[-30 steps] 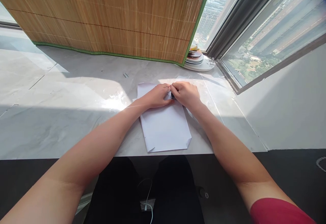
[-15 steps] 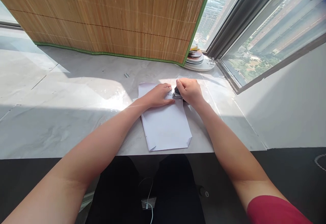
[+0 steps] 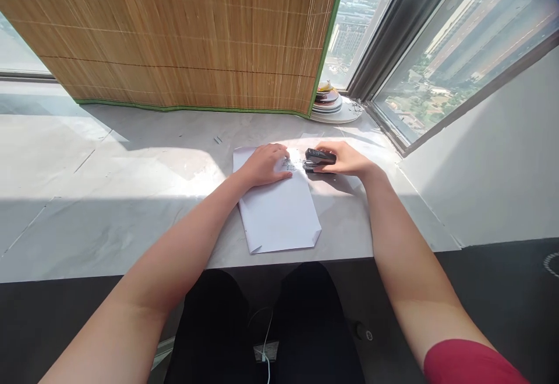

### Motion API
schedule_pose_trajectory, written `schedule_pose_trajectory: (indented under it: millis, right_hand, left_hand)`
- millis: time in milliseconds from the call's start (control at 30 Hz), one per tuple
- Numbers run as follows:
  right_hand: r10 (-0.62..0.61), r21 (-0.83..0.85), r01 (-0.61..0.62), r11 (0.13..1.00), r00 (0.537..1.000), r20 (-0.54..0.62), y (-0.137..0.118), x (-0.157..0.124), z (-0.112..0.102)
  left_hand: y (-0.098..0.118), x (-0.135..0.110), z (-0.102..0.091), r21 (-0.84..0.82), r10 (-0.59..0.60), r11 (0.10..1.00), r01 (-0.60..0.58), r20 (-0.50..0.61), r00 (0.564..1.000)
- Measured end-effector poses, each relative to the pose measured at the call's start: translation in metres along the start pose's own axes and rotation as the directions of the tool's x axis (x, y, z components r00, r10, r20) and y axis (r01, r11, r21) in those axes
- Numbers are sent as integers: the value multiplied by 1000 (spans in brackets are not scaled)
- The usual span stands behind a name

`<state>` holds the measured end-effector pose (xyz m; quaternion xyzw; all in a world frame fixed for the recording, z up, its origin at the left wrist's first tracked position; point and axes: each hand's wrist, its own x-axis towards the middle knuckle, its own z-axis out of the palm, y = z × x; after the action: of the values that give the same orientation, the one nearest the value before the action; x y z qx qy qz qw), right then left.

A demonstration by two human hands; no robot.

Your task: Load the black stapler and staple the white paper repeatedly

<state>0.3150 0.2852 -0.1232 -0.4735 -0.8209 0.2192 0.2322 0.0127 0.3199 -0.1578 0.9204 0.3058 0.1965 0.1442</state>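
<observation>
A white sheaf of paper (image 3: 282, 215) lies near the front edge of the pale marbled ledge, its lower corners folded. My left hand (image 3: 266, 164) rests flat on the upper part of it, fingers spread. Between thumb and fingertips some small dark marks show on the paper. Beside the paper's upper right edge, my right hand (image 3: 347, 158) grips a black stapler (image 3: 320, 159) from its right end. The stapler's front points left toward the paper; glare hides whether it touches the sheet.
A bamboo blind (image 3: 187, 40) with green edging hangs over the back of the ledge (image 3: 144, 226). Stacked plates (image 3: 332, 107) stand in the far right corner by the window. Two loose staple strips (image 3: 218, 139) lie behind the paper. A white cable (image 3: 267, 343) hangs below.
My right hand has drawn the stapler to the right, off the paper's edge, and its fist has loosened into a side grip. My left hand stays on the paper.
</observation>
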Motion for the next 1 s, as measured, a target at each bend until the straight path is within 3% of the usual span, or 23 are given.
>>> schedule_pose_trajectory:
  millis: [100, 167, 233, 333, 433, 500, 600, 667, 733, 833, 933, 1000]
  right_hand:
    - [31, -40, -39, 998, 983, -183, 1, 3, 5]
    - [43, -14, -52, 999, 923, -382, -6, 9, 14]
    - [82, 81, -48, 996, 866, -494, -18, 14, 24]
    - [121, 247, -2, 969, 875, -468, -38, 20, 42]
    - [129, 281, 7, 960, 878, -462, -45, 26, 57]
    - [193, 260, -49, 964, 803, -564, -40, 31, 61]
    - [281, 285, -103, 953, 650, -707, -29, 35, 58]
    - [281, 278, -102, 955, 602, -748, -27, 36, 55]
    - [227, 196, -117, 974, 585, -779, -32, 34, 56]
    - [106, 34, -122, 992, 655, -748, -51, 31, 63]
    - [-18, -57, -17, 998, 828, -560, -73, 27, 73]
    - [-86, -68, 64, 996, 916, -391, -84, 25, 79]
  left_hand:
    - [-1, -2, -4, 42, 19, 999, -18, -44, 999]
    - [-4, -2, -5, 51, 28, 998, -25, -60, 998]
    - [-8, -2, -3, 39, 33, 999, -31, -56, 998]
    - [-15, -1, -1, -2, 61, 998, -61, -19, 998]
    - [-20, -1, -1, -44, 89, 995, -89, 11, 996]
    - [-21, -1, -2, -64, 105, 993, -104, 10, 994]
    - [-20, -3, -3, -133, 94, 986, -98, -30, 995]
    - [-19, -3, -5, -180, 42, 982, -57, -88, 995]
    - [-19, -2, -6, -165, -36, 986, 6, -182, 983]
    - [-21, 0, -8, -122, -168, 984, 132, -365, 916]
    - [-23, 1, -9, -231, -342, 938, 259, -498, 797]
    - [-24, 1, -10, -332, -447, 891, 310, -520, 728]
